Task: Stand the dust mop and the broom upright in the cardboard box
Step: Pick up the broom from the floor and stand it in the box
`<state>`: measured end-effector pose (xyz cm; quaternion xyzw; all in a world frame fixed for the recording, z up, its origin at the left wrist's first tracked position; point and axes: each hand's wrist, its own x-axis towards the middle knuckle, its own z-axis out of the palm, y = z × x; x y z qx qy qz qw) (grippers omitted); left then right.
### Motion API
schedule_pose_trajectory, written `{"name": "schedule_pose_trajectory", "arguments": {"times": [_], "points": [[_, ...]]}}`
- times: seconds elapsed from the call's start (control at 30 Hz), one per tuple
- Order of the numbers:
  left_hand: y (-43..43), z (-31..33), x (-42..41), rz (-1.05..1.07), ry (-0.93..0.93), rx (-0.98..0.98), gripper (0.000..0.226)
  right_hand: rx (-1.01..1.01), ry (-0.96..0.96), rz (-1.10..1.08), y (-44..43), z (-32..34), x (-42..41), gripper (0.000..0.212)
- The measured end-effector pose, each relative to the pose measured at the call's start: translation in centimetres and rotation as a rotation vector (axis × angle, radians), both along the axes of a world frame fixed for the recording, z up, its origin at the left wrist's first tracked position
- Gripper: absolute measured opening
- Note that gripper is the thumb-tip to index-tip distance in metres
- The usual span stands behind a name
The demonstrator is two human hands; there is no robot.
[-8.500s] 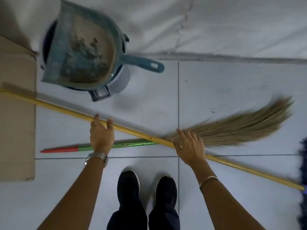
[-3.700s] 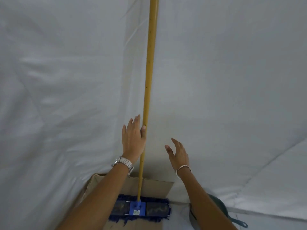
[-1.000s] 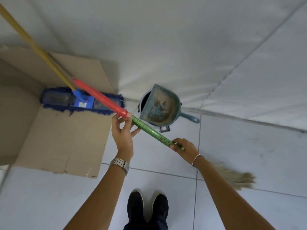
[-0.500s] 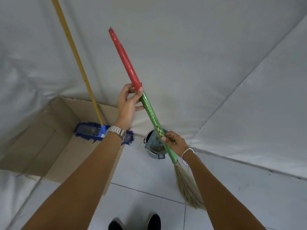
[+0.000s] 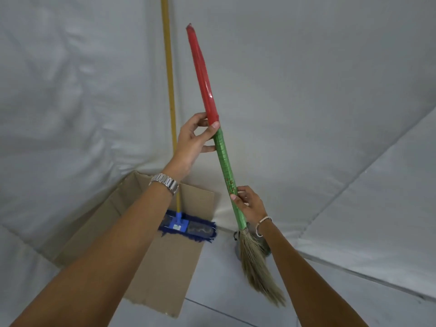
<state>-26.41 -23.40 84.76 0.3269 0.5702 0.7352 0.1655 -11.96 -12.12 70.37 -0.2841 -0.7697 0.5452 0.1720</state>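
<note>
I hold the broom (image 5: 225,161) nearly upright in front of me, its red handle end up and its straw bristles hanging above the floor to the right of the cardboard box (image 5: 165,267). My left hand (image 5: 194,140) grips the handle where red meets green. My right hand (image 5: 247,204) grips the green part just above the bristles. The dust mop (image 5: 170,79) stands upright in the box, its yellow pole leaning on the white sheet and its blue head (image 5: 187,228) resting on the box's bottom panel at the back.
The box lies open on the tiled floor with a flap (image 5: 151,303) spread toward me. A white sheet (image 5: 306,114) covers the wall behind. The bin with the dustpan (image 5: 237,250) is mostly hidden behind the bristles, right of the box.
I have raised the broom from a low slant to nearly upright, and its bristles have left the floor. The view has tilted up. The dust mop stays in the box.
</note>
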Motion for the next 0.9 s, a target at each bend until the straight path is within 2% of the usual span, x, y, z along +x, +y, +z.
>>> {"name": "schedule_pose_trajectory", "arguments": {"times": [0.13,0.37,0.6,0.73,0.9], "points": [[-6.0,1.3,-4.4,-0.033,0.018,-0.005,0.028,0.017,0.070,0.020,-6.1,0.7,-5.2,0.018],[-12.7,1.4,-10.9,-0.031,0.027,-0.016,0.024,-0.013,0.085,0.029,-13.0,0.5,-13.2,0.017],[-14.6,-0.5,-19.1,0.005,-0.008,-0.026,0.023,-0.078,0.068,0.035,-14.6,-1.5,-22.3,0.023],[-14.3,-2.5,-25.0,0.070,-0.045,-0.038,0.022,-0.072,0.046,0.061,-14.2,-3.6,-28.4,0.012],[-14.9,-5.5,-31.4,0.166,-0.070,-0.064,0.023,-0.118,0.026,0.038,-14.9,-6.8,-35.3,0.017]]}}
